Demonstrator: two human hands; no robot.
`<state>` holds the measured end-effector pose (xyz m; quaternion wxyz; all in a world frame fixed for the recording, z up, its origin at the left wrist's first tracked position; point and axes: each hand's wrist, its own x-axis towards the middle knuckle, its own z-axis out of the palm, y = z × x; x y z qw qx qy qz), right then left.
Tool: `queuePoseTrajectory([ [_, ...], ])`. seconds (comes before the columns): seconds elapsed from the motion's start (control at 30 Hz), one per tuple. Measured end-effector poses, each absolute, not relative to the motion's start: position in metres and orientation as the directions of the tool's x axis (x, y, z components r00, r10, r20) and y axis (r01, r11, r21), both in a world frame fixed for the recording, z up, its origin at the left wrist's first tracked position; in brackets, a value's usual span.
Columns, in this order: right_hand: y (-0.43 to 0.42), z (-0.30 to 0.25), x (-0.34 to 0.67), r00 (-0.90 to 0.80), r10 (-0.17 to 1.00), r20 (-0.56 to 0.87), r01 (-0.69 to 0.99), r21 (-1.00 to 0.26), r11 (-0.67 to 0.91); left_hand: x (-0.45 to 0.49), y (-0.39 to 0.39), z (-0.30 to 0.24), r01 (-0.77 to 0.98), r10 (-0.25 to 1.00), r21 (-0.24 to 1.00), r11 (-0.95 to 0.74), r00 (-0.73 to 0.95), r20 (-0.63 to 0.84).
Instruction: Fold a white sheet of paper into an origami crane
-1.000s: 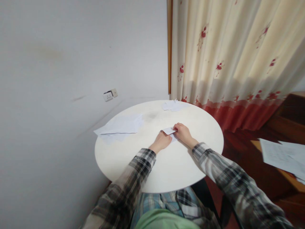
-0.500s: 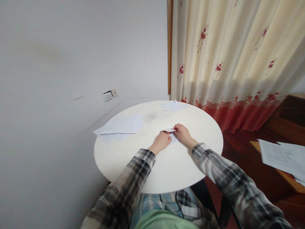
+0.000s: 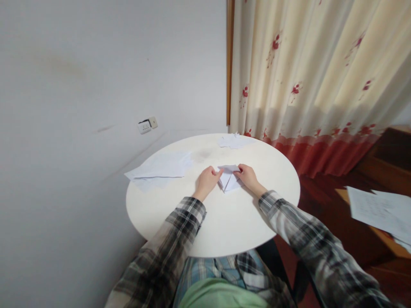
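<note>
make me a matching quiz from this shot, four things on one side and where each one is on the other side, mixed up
Things
1. folded paper
2. spread loose sheets
3. small crumpled pile
4. wall socket

Places
a. far edge of the table, by the curtain
b. on the wall, beyond the table's left side
c. between the left hand and the right hand
d. left part of the tabletop

Pairs: 1-c, 2-d, 3-a, 4-b
</note>
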<state>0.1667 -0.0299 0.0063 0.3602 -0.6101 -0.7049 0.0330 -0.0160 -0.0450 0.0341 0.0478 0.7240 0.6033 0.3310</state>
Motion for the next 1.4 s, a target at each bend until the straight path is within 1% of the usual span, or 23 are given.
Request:
queuePoseTrajectory([
  [0.07, -0.029, 0.006, 0.167, -0.002, 0.883, 0.469, 0.835, -0.485, 0.260, -0.015, -0.046, 0.032, 0.855, 0.921, 0.440, -0.275, 0.102, 0.377],
  [0.2, -0.029, 0.005, 0.167, -0.017, 0.888, 0.460, 0.833, -0.484, 0.267, -0.011, -0.049, 0.028, 0.864, 0.923, 0.405, -0.299, 0.153, 0.354],
  [0.47, -0.031, 0.007, 0.166, -0.036, 0.889, 0.457, 0.848, -0.456, 0.269, -0.008, -0.048, 0.021, 0.813, 0.920, 0.457, -0.361, 0.229, 0.318],
  [0.6, -0.031, 0.006, 0.166, -0.034, 0.894, 0.446, 0.841, -0.471, 0.267, -0.007, -0.048, 0.018, 0.786, 0.907, 0.473, -0.399, 0.262, 0.330],
  [0.77, -0.031, 0.007, 0.165, -0.044, 0.890, 0.455, 0.828, -0.482, 0.287, -0.009, -0.046, 0.017, 0.808, 0.902, 0.410, -0.423, 0.331, 0.279],
  [0.93, -0.035, 0.009, 0.165, 0.062, 0.851, 0.522, 0.842, -0.485, 0.236, -0.009, -0.044, 0.017, 0.828, 0.912, 0.389, -0.404, 0.333, 0.241],
  [1.1, -0.038, 0.010, 0.163, 0.143, 0.811, 0.567, 0.805, -0.543, 0.237, -0.009, -0.044, 0.019, 0.861, 0.937, 0.378, -0.340, 0.274, 0.217],
  [1.17, -0.039, 0.012, 0.161, 0.148, 0.798, 0.584, 0.782, -0.563, 0.267, -0.010, -0.044, 0.019, 0.871, 0.944, 0.378, -0.316, 0.246, 0.221],
  [1.27, -0.045, 0.016, 0.157, 0.096, 0.771, 0.630, 0.732, -0.569, 0.374, -0.011, -0.044, 0.020, 0.884, 0.950, 0.372, -0.282, 0.202, 0.239],
  [1.33, -0.050, 0.018, 0.154, 0.000, 0.772, 0.635, 0.685, -0.563, 0.463, -0.011, -0.044, 0.020, 0.894, 0.954, 0.367, -0.259, 0.176, 0.244],
  [1.4, -0.054, 0.020, 0.151, -0.137, 0.779, 0.612, 0.637, -0.547, 0.543, -0.012, -0.044, 0.020, 0.902, 0.957, 0.355, -0.244, 0.164, 0.242],
])
